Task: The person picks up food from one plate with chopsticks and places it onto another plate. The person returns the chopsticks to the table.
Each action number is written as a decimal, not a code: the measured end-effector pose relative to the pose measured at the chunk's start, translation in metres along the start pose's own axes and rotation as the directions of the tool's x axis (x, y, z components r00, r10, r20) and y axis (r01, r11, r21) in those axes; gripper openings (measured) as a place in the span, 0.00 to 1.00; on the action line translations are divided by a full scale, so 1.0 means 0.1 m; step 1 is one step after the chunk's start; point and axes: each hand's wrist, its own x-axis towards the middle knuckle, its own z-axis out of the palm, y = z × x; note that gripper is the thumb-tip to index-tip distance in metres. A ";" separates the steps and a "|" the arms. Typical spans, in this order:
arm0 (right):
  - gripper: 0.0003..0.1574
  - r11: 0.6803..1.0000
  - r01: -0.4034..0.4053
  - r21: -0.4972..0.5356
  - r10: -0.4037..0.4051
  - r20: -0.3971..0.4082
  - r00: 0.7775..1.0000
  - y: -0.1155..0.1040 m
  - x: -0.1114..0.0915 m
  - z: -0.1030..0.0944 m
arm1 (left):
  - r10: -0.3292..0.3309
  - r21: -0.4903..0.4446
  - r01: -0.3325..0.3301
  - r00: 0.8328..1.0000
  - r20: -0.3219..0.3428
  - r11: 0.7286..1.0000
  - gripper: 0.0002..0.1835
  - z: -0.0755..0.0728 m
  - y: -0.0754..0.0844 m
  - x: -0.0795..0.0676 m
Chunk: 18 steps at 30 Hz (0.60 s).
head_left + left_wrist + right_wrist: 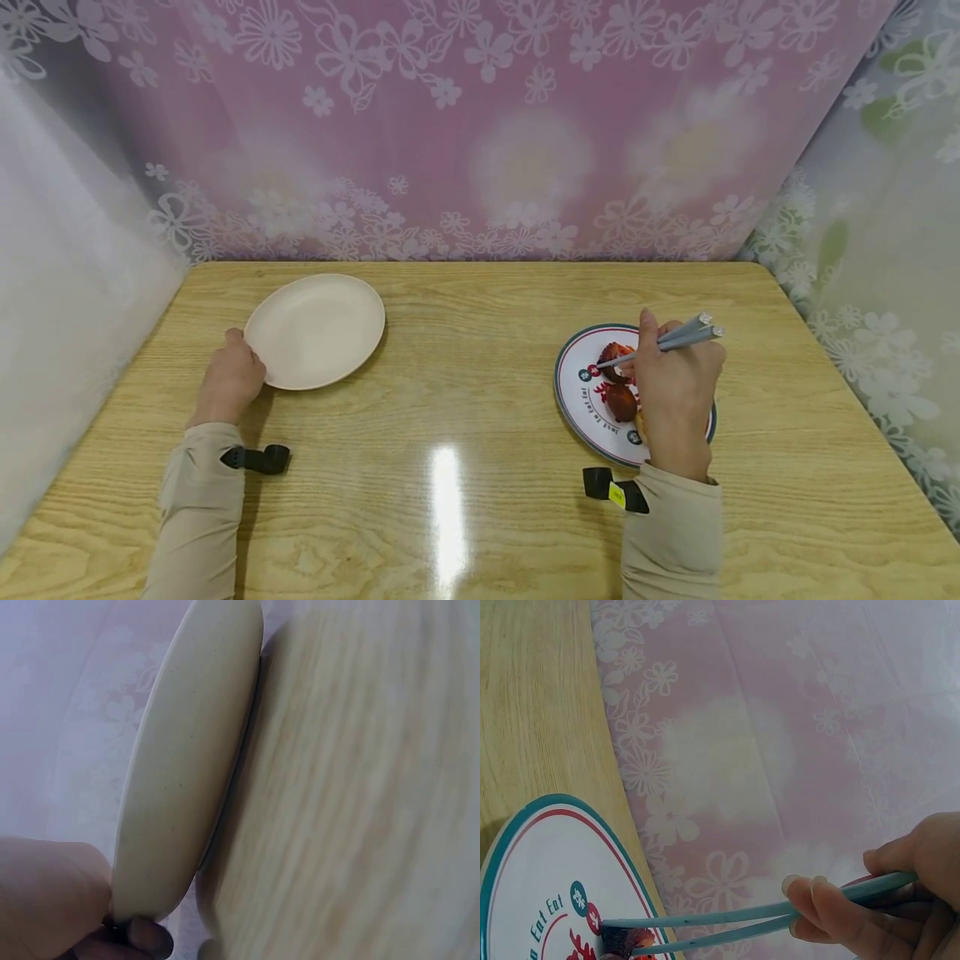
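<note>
My left hand point(231, 380) pinches the near-left rim of a cream oval plate point(318, 329). In the left wrist view, the side of that plate point(184, 765) shows close to the wood, with fingertips under its rim. On the right, my right hand point(678, 392) holds a pair of blue-grey chopsticks point(686, 336). Their tips straddle a dark red-brown food piece point(622, 941) in the right wrist view. This piece lies on a white plate point(581, 417) with a green and red rim. Nearer me on it sits a brown roundish piece point(621, 403); my hand hides part of the plate.
Both plates stand on a wood-grain table point(465, 375). A pink floral curtain point(450, 150) hangs behind its far edge, with pale cloths at both sides. A black wrist camera point(258, 459) sits on the left sleeve, and another black camera point(597, 483) on the right.
</note>
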 end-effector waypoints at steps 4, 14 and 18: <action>0.35 1.000 -0.010 -0.009 0.010 0.008 1.000 0.00 0.00 0.00 | 0.043 0.051 -0.040 0.997 -0.061 0.998 0.22 0.02 -0.02 -0.01; 0.34 1.000 -0.019 -0.009 0.019 0.008 1.000 0.00 0.00 0.00 | 0.059 0.067 -0.052 0.994 -0.096 0.996 0.19 0.03 -0.05 -0.01; 0.34 1.000 -0.001 -0.013 0.001 0.000 1.000 0.00 -0.01 -0.01 | 0.023 0.047 -0.020 0.997 -0.067 0.999 0.20 0.03 -0.04 0.00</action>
